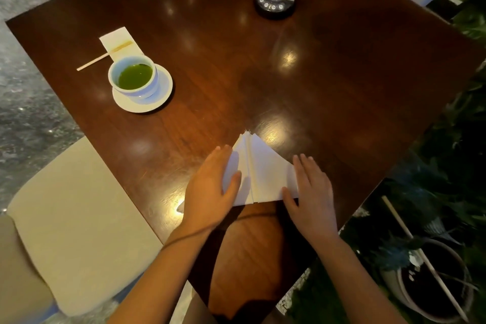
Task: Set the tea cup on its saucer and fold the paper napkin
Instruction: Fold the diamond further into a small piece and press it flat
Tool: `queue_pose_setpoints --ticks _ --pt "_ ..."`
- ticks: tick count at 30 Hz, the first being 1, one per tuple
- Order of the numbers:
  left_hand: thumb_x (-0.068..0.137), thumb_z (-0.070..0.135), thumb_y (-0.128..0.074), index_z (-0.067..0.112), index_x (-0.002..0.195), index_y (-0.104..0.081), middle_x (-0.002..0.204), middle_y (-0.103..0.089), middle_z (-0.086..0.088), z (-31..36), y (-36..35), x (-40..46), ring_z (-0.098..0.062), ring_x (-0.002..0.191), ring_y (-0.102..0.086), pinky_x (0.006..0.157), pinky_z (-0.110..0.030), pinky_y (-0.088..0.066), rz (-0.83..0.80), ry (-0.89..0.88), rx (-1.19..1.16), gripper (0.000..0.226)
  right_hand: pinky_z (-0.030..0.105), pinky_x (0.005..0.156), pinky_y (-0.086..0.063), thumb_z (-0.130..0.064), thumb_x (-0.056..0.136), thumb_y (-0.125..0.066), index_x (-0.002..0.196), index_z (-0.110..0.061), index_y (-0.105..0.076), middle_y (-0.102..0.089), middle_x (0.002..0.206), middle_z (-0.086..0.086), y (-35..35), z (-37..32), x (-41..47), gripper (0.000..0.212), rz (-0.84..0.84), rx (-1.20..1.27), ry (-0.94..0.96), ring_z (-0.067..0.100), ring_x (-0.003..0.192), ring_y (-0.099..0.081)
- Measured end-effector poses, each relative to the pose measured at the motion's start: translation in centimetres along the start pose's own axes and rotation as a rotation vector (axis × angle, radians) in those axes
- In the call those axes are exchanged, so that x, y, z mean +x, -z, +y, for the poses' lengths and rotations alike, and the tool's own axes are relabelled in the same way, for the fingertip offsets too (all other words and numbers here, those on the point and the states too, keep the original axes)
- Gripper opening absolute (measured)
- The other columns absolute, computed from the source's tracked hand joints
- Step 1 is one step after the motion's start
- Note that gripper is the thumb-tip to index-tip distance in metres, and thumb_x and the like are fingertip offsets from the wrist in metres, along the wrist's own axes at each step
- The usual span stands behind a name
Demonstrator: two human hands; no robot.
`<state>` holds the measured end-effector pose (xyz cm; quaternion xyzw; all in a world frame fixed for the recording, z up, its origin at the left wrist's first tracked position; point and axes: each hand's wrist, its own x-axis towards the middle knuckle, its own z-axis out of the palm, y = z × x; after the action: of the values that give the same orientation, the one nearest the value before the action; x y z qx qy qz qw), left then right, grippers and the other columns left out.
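Note:
A white paper napkin (263,171), folded into a triangle with its tip pointing away from me, lies on the dark wooden table (236,73) near the front corner. My left hand (210,189) rests flat on the napkin's left corner, fingers spread. My right hand (311,189) presses flat on its right corner. A pale cup (132,77) of green tea stands upright on its white saucer (160,96) at the table's left side, apart from both hands.
Behind the cup lie a small white paper slip (118,38) and a wooden stirrer (97,60). A menu stand on a black base (274,4) stands at the far edge. A beige chair seat (76,218) is at left; potted plants (436,284) are at right.

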<state>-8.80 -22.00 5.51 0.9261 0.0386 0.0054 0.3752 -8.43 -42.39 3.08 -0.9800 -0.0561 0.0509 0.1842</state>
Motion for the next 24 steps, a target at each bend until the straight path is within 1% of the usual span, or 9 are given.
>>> queue_pose_setpoints --ticks 1,3,5,7,9,17,20,22,24 --pt "0.094 0.043 -0.04 0.015 0.127 -0.057 0.124 -0.057 0.007 0.6 0.4 1.0 -0.011 0.114 -0.052 0.094 -0.028 -0.04 0.011 0.059 -0.103 0.046 0.039 0.105 -0.024 -0.03 0.087 -0.06 0.142 -0.012 -0.035 -0.04 0.144 0.011 0.7 0.5 -0.1 0.062 0.03 -0.002 -0.028 0.025 0.135 -0.031" --pt "0.098 0.024 -0.042 0.014 0.097 -0.069 0.099 -0.068 0.002 1.5 0.9 3.8 -0.018 0.087 -0.063 0.078 -0.029 -0.049 -0.101 0.272 -0.389 0.028 0.035 0.094 -0.036 -0.028 0.082 -0.068 0.133 -0.01 -0.047 -0.051 0.13 0.013 2.0 1.5 -0.4 0.058 0.074 -0.02 -0.095 0.027 0.121 -0.045" --pt "0.1 0.023 -0.04 0.011 0.08 -0.068 0.084 -0.068 -0.01 2.4 1.4 6.4 -0.023 0.073 -0.065 0.07 -0.029 -0.052 -0.277 0.512 -0.583 0.036 0.036 0.086 -0.043 -0.033 0.08 -0.069 0.128 -0.011 -0.052 -0.054 0.12 0.012 2.9 2.4 -0.5 0.055 0.042 -0.061 -0.166 0.026 0.11 -0.049" --pt "0.101 0.03 -0.036 0.007 0.083 -0.067 0.085 -0.069 -0.012 3.0 1.6 7.8 -0.023 0.074 -0.067 0.068 -0.026 -0.053 -0.433 0.604 -0.573 0.042 0.035 0.084 -0.045 -0.041 0.081 -0.066 0.125 -0.015 -0.052 -0.053 0.119 0.009 3.4 3.0 -0.4 0.053 -0.031 -0.103 -0.219 0.023 0.109 -0.048" --pt "0.101 0.036 -0.033 0.007 0.09 -0.067 0.091 -0.07 -0.011 3.0 1.4 8.4 -0.024 0.083 -0.068 0.07 -0.027 -0.054 -0.532 0.602 -0.523 0.045 0.033 0.083 -0.047 -0.046 0.082 -0.063 0.122 -0.018 -0.053 -0.053 0.117 0.005 3.7 3.2 -0.2 0.051 -0.08 -0.102 -0.249 0.02 0.107 -0.048" --pt "0.101 0.038 -0.028 0.006 0.098 -0.067 0.094 -0.072 -0.01 2.7 0.9 9.6 -0.021 0.087 -0.069 0.076 -0.029 -0.053 -0.596 0.642 -0.461 0.05 0.03 0.068 -0.05 -0.031 0.085 -0.063 0.089 -0.021 -0.053 -0.056 0.096 0.0 4.8 3.3 1.0 0.014 -0.204 0.101 -0.332 0.012 0.081 -0.053" --pt "0.101 0.039 -0.027 0.005 0.1 -0.067 0.095 -0.073 -0.011 2.3 1.0 9.9 -0.021 0.087 -0.07 0.079 -0.031 -0.053 -0.602 0.681 -0.521 0.053 0.023 0.06 -0.047 -0.021 0.087 -0.063 0.091 -0.02 -0.053 -0.058 0.091 -0.003 5.8 2.9 1.6 0.012 -0.147 0.278 -0.384 0.01 0.076 -0.055" --pt "0.101 0.04 -0.027 0.005 0.102 -0.066 0.097 -0.073 -0.011 2.0 1.1 10.0 -0.022 0.09 -0.07 0.081 -0.032 -0.053 -0.607 0.706 -0.578 0.053 0.014 0.058 -0.041 -0.016 0.086 -0.065 0.098 -0.018 -0.056 -0.057 0.091 -0.006 6.7 2.3 1.9 0.015 -0.037 0.379 -0.391 0.005 0.076 -0.053" --pt "0.101 0.037 -0.028 0.005 0.103 -0.066 0.099 -0.072 -0.012 1.7 1.1 10.1 -0.024 0.092 -0.07 0.082 -0.033 -0.053 -0.612 0.72 -0.62 0.05 0.01 0.057 -0.041 -0.013 0.085 -0.065 0.101 -0.019 -0.057 -0.056 0.089 -0.013 7.7 1.2 2.0 0.019 0.082 0.49 -0.374 -0.001 0.075 -0.054"
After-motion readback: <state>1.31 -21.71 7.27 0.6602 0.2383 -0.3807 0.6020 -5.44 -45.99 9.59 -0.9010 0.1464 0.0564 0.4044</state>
